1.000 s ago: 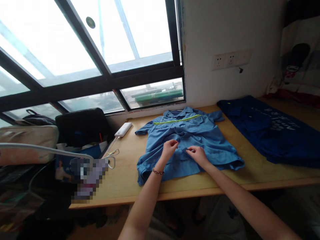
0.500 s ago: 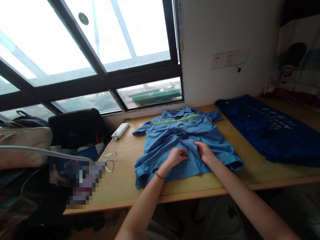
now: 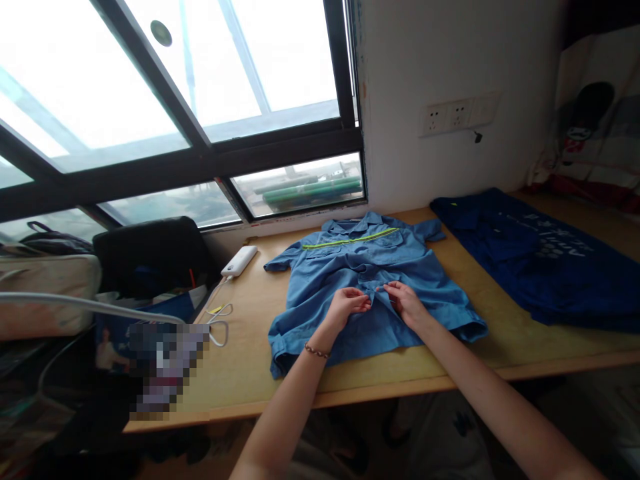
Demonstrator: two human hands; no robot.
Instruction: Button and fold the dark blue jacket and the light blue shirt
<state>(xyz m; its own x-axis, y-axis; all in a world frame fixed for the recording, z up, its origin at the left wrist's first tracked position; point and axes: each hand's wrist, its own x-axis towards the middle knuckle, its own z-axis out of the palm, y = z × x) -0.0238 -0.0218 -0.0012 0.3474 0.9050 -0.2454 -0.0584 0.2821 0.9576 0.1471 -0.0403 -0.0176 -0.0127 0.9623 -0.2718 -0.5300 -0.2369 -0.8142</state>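
Head view shows a light blue work shirt [image 3: 330, 273] with a yellow-green chest stripe lying front up on the wooden table [image 3: 250, 360], collar at the far side, sleeves spread. The left hand [image 3: 350, 303] and right hand [image 3: 406, 300] meet at the middle of its front opening, each pinching a fold of cloth there. The front above the hands looks closed; whether the part nearer the hem is fastened cannot be told. A dark blue garment [image 3: 540, 267] lies unfolded at the right. At the left, a white power bank [image 3: 240, 260] rests near the far edge, and beyond it an open black bag [image 3: 150, 253] holds blue and white items too crowded to identify.
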